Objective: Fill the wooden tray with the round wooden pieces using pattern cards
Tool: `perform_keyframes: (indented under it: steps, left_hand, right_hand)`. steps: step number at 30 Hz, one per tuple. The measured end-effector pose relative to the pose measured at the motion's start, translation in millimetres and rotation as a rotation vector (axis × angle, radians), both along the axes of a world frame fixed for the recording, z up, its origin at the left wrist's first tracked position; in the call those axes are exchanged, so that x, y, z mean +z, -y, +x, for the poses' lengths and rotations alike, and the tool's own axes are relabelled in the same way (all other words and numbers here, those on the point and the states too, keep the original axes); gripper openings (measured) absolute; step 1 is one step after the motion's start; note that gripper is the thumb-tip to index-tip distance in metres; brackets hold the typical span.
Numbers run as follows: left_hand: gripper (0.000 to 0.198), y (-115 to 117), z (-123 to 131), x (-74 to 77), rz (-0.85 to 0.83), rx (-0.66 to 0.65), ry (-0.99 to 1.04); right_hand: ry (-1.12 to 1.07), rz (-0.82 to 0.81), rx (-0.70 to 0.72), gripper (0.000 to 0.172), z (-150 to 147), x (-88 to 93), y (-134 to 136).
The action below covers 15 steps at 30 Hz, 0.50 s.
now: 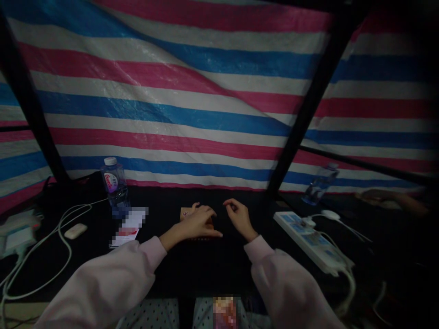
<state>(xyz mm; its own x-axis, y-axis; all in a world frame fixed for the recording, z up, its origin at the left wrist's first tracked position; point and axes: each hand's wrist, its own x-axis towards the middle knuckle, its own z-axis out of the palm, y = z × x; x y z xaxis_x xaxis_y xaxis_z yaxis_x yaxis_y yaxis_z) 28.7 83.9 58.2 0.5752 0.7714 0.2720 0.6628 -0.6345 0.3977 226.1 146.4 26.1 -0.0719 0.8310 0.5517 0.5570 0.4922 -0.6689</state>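
My left hand rests on a small brown box-like object on the dark table, its fingers curled over the top of it. My right hand hovers just to the right of that object, fingers curled loosely with thumb and forefinger close together; nothing shows between them. Both arms wear pale pink sleeves.
A water bottle stands at the left, a blurred white card beside it, with white cables and a small white device. A white power strip lies at the right, behind it another bottle. A striped tarp hangs behind.
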Motion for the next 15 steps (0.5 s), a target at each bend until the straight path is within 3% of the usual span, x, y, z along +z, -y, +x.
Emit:
perform_keyframes:
  steps: [2,6,10,13,15]
  left_hand:
    - [0.053,18,13,12.0,-0.101,-0.132,0.044]
    - [0.045,54,45,24.7,-0.366,-0.482,0.159]
    - [0.048,75,78,16.5,-0.617,-0.503,0.328]
    - [0.042,84,95,0.9,-0.765,-0.507,0.446]
    - [0.025,91,103,-9.4,-0.799,-0.501,0.486]
  right_hand:
    - [-0.011,0.002,-0.025,0.023,-8,14.7,-15]
    - [-0.209,-0.014,-0.012,0.015,-35,48.4,-52]
    - [-0.598,-0.251,-0.042,0.011,-66,76.0,-79]
    - [-0.693,-0.344,-0.058,0.013,-79,85.3,-87]
    - [-0.731,-0.383,-0.065,0.012,-81,85.5,-90]
